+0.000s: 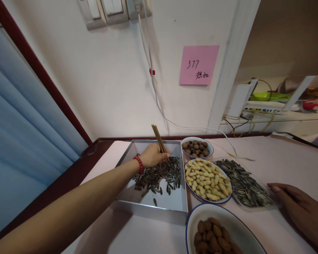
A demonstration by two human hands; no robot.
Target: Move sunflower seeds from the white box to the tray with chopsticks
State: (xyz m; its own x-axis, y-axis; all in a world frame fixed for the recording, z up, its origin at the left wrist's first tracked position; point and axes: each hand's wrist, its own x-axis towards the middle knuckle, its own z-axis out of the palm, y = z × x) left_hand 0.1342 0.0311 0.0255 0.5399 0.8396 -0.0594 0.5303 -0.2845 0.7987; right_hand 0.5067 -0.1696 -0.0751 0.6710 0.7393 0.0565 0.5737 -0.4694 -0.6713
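My left hand (154, 155), a red bead bracelet on its wrist, is closed around a pair of chopsticks (159, 137). Their lower ends point down into the dark sunflower seeds (151, 178) inside a shallow silver-grey box (148, 208). The fingers partly hide the chopsticks' lower part. On the right, a clear plastic tray (262, 181) holds a heap of striped sunflower seeds (243, 183). My right hand (299, 208) grips that tray's right edge with thumb and forefinger; its other fingers are hard to see.
Right of the box stand a bowl of round brown nuts (196, 148), a dish of peanuts (208, 180) and a blue-rimmed bowl (194, 215) of almonds. A white cable (201, 127) hangs down the wall onto the table. A blue curtain (26, 134) is at left.
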